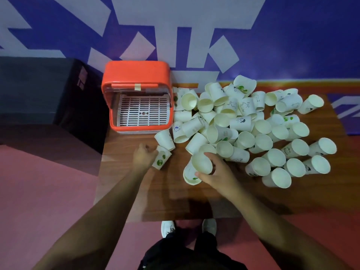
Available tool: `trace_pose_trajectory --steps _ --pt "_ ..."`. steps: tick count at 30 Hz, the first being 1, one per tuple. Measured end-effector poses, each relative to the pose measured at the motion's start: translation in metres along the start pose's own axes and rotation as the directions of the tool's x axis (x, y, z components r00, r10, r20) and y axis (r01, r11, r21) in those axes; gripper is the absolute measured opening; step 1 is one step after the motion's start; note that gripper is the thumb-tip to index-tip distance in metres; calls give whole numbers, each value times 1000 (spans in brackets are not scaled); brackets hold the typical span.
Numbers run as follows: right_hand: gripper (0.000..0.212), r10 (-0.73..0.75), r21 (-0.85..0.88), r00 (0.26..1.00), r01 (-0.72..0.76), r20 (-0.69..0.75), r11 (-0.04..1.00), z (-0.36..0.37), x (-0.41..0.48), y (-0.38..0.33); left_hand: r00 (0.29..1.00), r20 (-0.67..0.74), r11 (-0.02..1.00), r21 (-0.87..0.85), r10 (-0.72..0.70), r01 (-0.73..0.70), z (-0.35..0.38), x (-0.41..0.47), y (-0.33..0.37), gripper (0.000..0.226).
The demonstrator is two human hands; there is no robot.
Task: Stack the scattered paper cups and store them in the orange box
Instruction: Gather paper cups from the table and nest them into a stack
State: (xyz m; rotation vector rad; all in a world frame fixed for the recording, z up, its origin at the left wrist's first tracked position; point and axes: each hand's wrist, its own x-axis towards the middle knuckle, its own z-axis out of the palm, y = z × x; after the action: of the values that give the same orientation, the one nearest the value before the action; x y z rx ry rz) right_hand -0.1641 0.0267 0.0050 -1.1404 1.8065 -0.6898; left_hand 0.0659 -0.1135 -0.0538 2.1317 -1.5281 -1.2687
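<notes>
Motion blurs the left hand, so its fingers are hard to tell apart; they curl onto the near end of a green-printed cup that lies on its side at the hand's three o'clock, on the table. The right hand covers part of what it holds. Its thumb and fingers wrap round an open-mouthed cup, mouth turned up toward the camera, and a second cup with a green mark shows just beside it at seven o'clock. Whether one sits inside the other cannot be told, as the palm hides their lower walls. The heap of paper cups spreads from the right hand's twelve o'clock round to three o'clock, with many cups lying over others so that only rims or bases show; the small prints on them are too fine to read. The orange box stands at the table's far left corner, at twelve o'clock from the left hand and about ten o'clock from the right, apart from both. Its front stands open and a white grid lines the floor inside; the orange top hides the rear of the interior. At the picture's six o'clock, dark trousers cover all but the toes of two white shoes. A black block at nine o'clock runs off the left edge in dim light
</notes>
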Motion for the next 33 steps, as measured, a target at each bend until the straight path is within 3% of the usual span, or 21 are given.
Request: trace_pose_trajectory --steps 6,11,17,19,21,23,26,33 --pt "79 -41 -261 999 45 22 964 24 2 12 989 107 957 259 104 -129 19 29 -15 56" --pt "80 -76 -383 997 80 27 920 39 9 28 971 188 936 291 148 -199 33 35 -18 71" --pt "93 29 -371 1000 -23 12 928 48 11 40 967 205 939 278 148 -202 37 30 -27 70" --pt "95 19 -296 1000 -19 -2 955 45 7 40 967 211 957 220 143 -189 31 19 -25 71" --pt "77 -4 -240 998 -12 -66 971 36 5 41 967 206 980 101 151 -174 20 6 -25 73" --pt "56 -35 -278 990 -5 -140 961 24 7 44 970 170 985 -48 173 -167 7 -5 -28 69" --pt "44 -45 -381 984 -23 -171 924 6 19 49 955 168 916 -364 243 -169 -8 -24 -26 54" --pt "47 57 -546 997 -78 -55 834 4 47 48 856 261 807 -531 446 -258 -6 -56 3 59"
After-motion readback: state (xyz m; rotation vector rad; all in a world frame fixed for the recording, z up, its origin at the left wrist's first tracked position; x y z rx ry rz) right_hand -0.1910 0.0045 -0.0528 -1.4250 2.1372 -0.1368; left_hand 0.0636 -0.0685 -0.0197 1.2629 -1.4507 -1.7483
